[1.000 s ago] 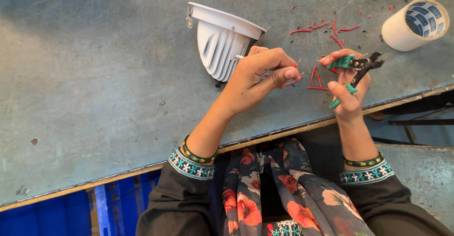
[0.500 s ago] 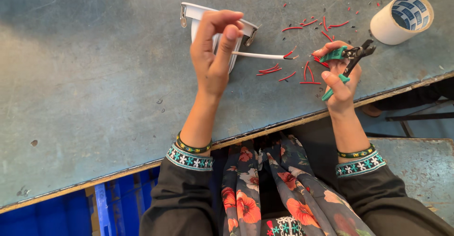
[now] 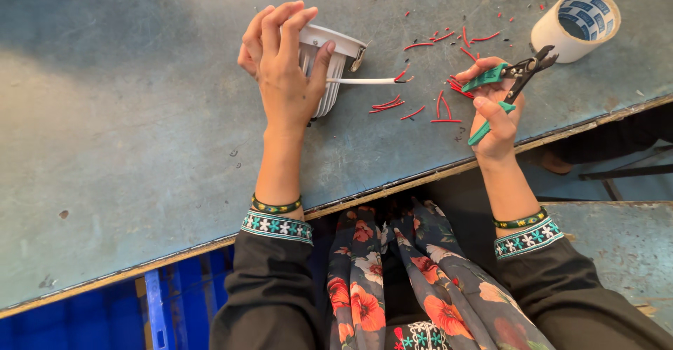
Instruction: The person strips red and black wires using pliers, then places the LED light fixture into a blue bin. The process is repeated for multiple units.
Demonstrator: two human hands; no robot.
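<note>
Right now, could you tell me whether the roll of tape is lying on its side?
No, the roll of tape stands on end at the table's far right corner, its open core facing up.

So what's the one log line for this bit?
left hand: on white ribbed lamp housing | right hand: holds green-handled pliers | red wire bits on table

One lamp, one tool, one tape roll

One white lamp housing (image 3: 329, 66), one green-handled wire stripper (image 3: 506, 84), one roll of tape (image 3: 576, 25), two hands at work, and well over a dozen red wire scraps (image 3: 420, 77) on one bench (image 3: 140, 133).
</note>
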